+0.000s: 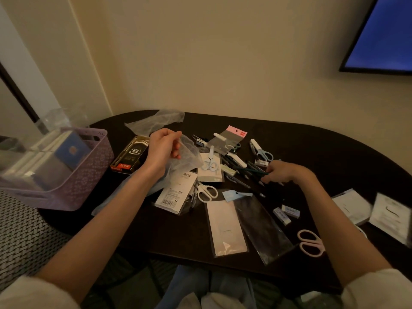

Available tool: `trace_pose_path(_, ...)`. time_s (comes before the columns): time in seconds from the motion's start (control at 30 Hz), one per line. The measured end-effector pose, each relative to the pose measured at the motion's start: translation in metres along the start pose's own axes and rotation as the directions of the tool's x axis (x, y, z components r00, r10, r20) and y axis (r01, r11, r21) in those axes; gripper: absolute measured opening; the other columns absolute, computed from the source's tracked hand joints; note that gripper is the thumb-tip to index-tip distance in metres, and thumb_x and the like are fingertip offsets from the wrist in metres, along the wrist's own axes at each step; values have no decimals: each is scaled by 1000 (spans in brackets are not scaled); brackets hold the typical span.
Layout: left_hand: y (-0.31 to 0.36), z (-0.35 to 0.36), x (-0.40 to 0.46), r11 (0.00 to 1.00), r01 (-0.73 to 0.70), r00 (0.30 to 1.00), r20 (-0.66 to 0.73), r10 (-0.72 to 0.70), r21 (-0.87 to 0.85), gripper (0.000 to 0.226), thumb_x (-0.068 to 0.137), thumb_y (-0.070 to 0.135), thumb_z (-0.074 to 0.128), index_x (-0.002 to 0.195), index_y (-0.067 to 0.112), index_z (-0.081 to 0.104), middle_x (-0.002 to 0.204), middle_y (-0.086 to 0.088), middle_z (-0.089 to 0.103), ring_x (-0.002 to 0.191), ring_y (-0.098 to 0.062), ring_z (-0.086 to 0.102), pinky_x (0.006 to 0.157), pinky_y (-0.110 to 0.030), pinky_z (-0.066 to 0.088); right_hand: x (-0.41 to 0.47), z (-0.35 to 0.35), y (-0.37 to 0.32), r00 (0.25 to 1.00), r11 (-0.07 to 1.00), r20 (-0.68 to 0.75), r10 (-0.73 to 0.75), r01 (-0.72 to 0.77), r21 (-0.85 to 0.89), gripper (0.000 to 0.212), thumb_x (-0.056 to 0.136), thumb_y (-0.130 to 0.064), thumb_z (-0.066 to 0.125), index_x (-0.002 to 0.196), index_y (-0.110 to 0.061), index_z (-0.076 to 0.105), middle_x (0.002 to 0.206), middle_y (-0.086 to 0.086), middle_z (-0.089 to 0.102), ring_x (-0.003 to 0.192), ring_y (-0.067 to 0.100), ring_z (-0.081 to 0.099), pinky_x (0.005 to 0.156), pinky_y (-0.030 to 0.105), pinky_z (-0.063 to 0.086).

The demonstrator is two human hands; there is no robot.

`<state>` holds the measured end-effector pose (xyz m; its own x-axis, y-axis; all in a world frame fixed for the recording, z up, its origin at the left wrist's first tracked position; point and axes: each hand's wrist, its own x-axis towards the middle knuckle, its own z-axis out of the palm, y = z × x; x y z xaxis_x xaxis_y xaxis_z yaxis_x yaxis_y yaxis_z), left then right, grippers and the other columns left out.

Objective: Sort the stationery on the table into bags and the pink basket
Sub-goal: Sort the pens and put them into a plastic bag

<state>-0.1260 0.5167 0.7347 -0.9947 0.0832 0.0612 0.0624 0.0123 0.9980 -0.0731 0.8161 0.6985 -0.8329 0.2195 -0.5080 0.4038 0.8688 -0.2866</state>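
Dim room, beige wall, blue-lit screen [383,34] mounted upper right; dark oval worktop [312,148] fills the middle. Pink basket [55,175] sits at the worktop's left edge, holding boxes and a blue-covered item; blurred. Left hand [163,150] raised above the worktop, fingers [176,139] pinching the top of a clear plastic bag [187,157] that hangs down toward the clutter. Right hand [283,172] lower, right of centre, fingers curled round a bundle of dark pens [249,170] lying on the worktop. Black pen box [131,157] marked 0.5 lies just beside the basket, partly behind the left hand. Second crumpled clear bag [156,121] at the far edge. Small pale blue scissors on a card [209,166] in the middle, white scissors [206,192] nearer, blue-handled scissors [263,152] further right, pink scissors [311,243] at the near right edge. Pink-topped packet [229,139] at the back of the pile. Barcode-labelled packet [174,195] below the bag. Two flat sleeves, one pale [227,228] and one dark [263,228], lie side by side near the front. Two white erasers [286,214] just right of them. White packets [376,215] at far right, blurred
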Motion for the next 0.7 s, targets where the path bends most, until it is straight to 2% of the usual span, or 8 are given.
trace_pose_path(0.1, -1, -1, 1, 1000, 2, 1000, -1, -2, 0, 18, 96, 11, 53, 78, 9, 56, 58, -1, 48, 46, -10, 43, 47, -23, 43, 15, 7, -10, 981, 993, -182, -64, 80, 81, 19, 93, -16, 59, 103, -1, 65, 95, 9, 55, 82, 16, 52, 63, 24, 40)
trace_pose_path(0.2, -2, -1, 3, 1000, -1, 1000, 3, 1, -3, 18, 96, 12, 53, 79, 10, 56, 59, -1, 48, 47, -10, 43, 47, -23, 44, 31, 22, -28, 914, 950, -374, -156, 242, 196, 8, 90, -12, 63, 92, -5, 65, 87, 6, 59, 84, 16, 56, 61, 20, 40)
trace_pose_path(0.3, -2, -2, 5, 1000, 2, 1000, 4, -2, -16, 17, 96, 13, 53, 79, 10, 56, 58, 0, 49, 47, -10, 44, 49, -24, 44, 49, 31, -42, 876, 940, -463, -136, 262, 220, 7, 88, -16, 66, 85, -12, 60, 77, -1, 56, 79, 16, 56, 60, 22, 39)
trace_pose_path(0.47, -4, -7, 9, 1000, -1, 1000, -8, 1, -22, 17, 95, 13, 54, 78, 9, 57, 58, 0, 49, 46, -10, 44, 50, -25, 44, 71, 32, -55, 862, 946, -496, -102, 238, 220, 12, 87, -18, 68, 83, -13, 59, 71, -2, 54, 68, 12, 53, 64, 27, 39)
trace_pose_path(0.6, -3, -7, 10, 1000, 3, 1000, 0, -3, -29, 19, 95, 12, 54, 76, 10, 56, 56, 0, 49, 46, -10, 44, 50, -25, 44, 78, 35, -59, 874, 957, -471, -121, 229, 178, 15, 86, -22, 69, 81, -10, 61, 70, 2, 57, 72, 18, 58, 64, 31, 43)
trace_pose_path(0.7, -4, -7, 11, 999, 7, 1000, 7, -7, -35, 20, 95, 12, 54, 76, 11, 56, 56, 1, 49, 46, -10, 44, 50, -25, 44, 79, 33, -62, 881, 965, -452, -139, 224, 138, 14, 88, -22, 68, 85, -9, 62, 77, 5, 60, 76, 20, 60, 67, 32, 47)
